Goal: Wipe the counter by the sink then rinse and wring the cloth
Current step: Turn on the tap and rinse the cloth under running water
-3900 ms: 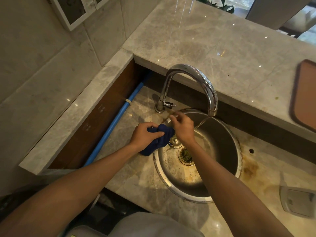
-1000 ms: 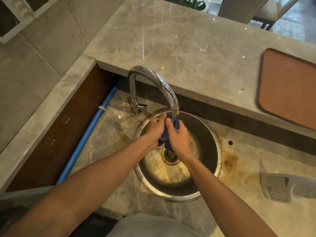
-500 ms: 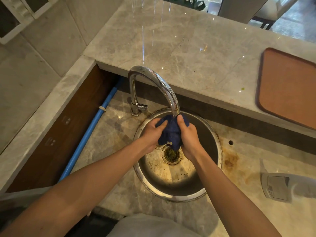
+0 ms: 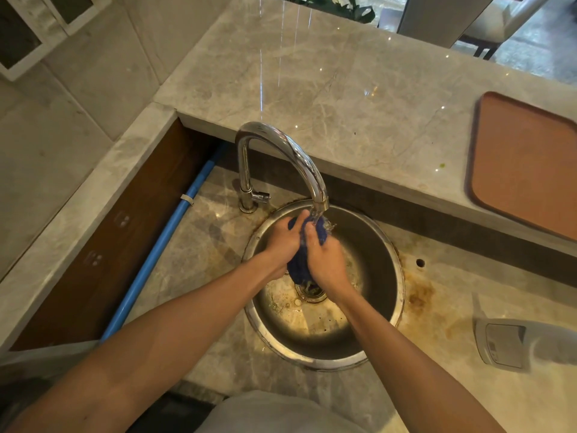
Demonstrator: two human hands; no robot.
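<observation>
Over the stained marble counter's (image 4: pixel 437 310) round sink (image 4: pixel 387 307), both hands (image 4: pixel 307 248) clutch a blue cloth (image 4: pixel 298 270).

Brown tray (image 4: pixel 524 170) at right edge of the frame, flat on the raised marble ledge. Pale grey plastic bottle (image 4: pixel 512 345) lying on its side at lower right. Blue pipe (image 4: pixel 156 254) running diagonally along the left, against dark wood panelling (image 4: pixel 93 245). White-framed cabinet (image 4: pixel 34 29) at upper left. Green leaves (image 4: pixel 346 7) at top centre.
</observation>
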